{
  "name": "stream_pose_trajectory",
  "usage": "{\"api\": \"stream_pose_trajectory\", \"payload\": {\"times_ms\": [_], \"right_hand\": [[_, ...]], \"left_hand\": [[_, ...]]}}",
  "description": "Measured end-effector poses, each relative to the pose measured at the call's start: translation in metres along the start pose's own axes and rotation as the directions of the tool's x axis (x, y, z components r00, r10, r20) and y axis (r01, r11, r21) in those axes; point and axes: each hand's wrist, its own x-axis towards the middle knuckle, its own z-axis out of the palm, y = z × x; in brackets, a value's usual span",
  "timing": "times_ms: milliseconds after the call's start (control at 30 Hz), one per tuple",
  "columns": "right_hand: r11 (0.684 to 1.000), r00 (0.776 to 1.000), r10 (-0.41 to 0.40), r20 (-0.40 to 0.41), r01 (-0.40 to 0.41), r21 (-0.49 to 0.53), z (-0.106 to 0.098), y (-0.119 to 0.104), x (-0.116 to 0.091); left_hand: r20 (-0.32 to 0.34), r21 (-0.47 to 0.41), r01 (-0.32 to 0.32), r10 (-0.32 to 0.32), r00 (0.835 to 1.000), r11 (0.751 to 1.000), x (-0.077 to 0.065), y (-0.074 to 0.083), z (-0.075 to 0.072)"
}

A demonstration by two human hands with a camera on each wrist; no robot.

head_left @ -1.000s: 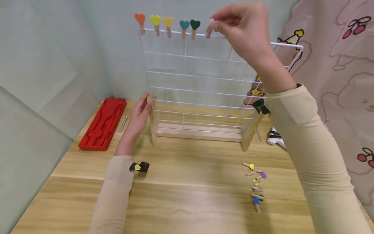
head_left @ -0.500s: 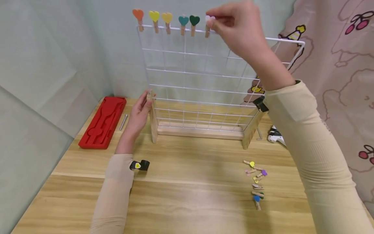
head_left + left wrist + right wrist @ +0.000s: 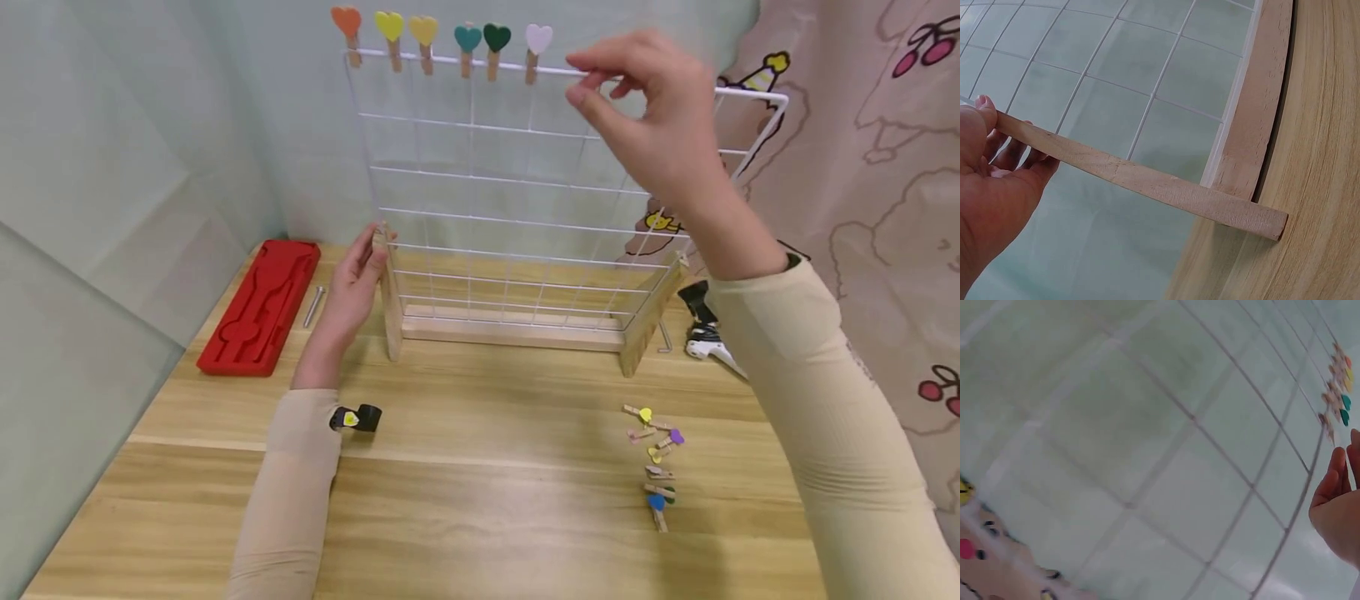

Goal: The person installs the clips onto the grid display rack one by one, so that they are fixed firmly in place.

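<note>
A white wire grid panel stands in a wooden base on the table. Several heart-topped wooden clothespins are clipped along its top wire, the rightmost a pale lilac heart pin. My right hand hovers just right of that pin, fingers loosely curled and holding nothing. My left hand holds the left wooden upright of the stand; in the left wrist view the fingers lie along that upright. More heart clothespins lie loose on the table at the front right.
A red moulded tray lies at the left with a metal pin beside it. A black and white object sits right of the stand. A patterned cloth hangs at the right. The wooden table stretches in front.
My right hand has let go of the lilac heart pin, now clipped on the top wire, and has drawn back to the right. The left hand stays on the upright.
</note>
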Motion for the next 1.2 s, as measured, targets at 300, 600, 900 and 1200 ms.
{"api": "stream_pose_trajectory", "payload": {"times_ms": [300, 600, 900, 1200], "right_hand": [[1.0, 0.981, -0.016, 0.195, 0.013, 0.013, 0.013, 0.039, -0.12], [0.974, 0.831, 0.215, 0.514, -0.218, -0.055, 0.005, 0.073, -0.268], [0.874, 0.624, 0.47, 0.625, -0.426, -0.232, -0.023, 0.084, -0.329], [0.871, 0.63, 0.482, 0.609, -0.416, -0.259, -0.007, 0.084, -0.323]], "left_hand": [[-0.008, -0.009, -0.004, 0.004, 1.0, 1.0, 0.0, 0.0, -0.004], [-0.003, 0.002, 0.002, -0.002, 1.0, 1.0, -0.001, -0.002, -0.004], [0.026, 0.011, 0.007, -0.007, 1.0, 1.0, -0.007, 0.018, 0.001], [0.012, 0.0, 0.014, -0.014, 1.0, 1.0, -0.007, 0.019, 0.002]]}}
